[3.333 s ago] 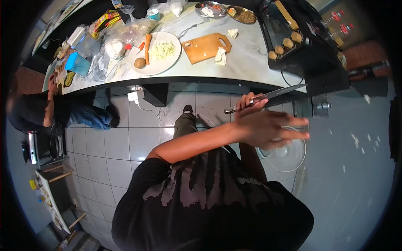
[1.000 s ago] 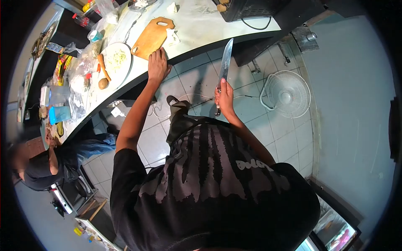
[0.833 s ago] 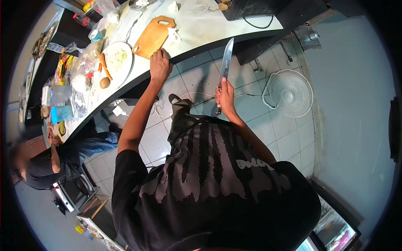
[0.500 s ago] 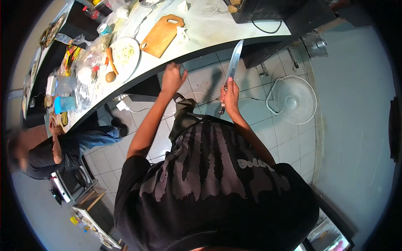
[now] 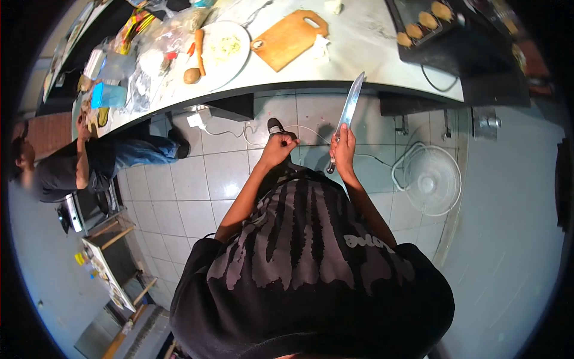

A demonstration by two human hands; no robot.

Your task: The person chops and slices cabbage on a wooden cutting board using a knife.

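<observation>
My right hand (image 5: 344, 148) grips the handle of a long knife (image 5: 353, 100), its blade pointing up and away toward the counter edge. My left hand (image 5: 279, 149) is in front of my body with its fingers curled; whether something small is inside I cannot make out. On the counter lies a wooden cutting board (image 5: 287, 42) with a white crumpled piece (image 5: 321, 48) at its right edge. Left of the board, a white plate (image 5: 239, 67) carries pale chopped pieces (image 5: 227, 48), a carrot (image 5: 200, 51) and a round brown vegetable (image 5: 191, 76).
A black oven (image 5: 472, 60) with round brown pieces on top stands at the counter's right. A white fan (image 5: 427, 182) is on the floor at right. Another person (image 5: 66, 158) stands at the far left, near a blue container (image 5: 109, 96). A white cable crosses the floor.
My left hand has left the counter edge beside the board and drawn back toward my body, its fingers now curled. The knife stays in my right hand. The camera view has turned.
</observation>
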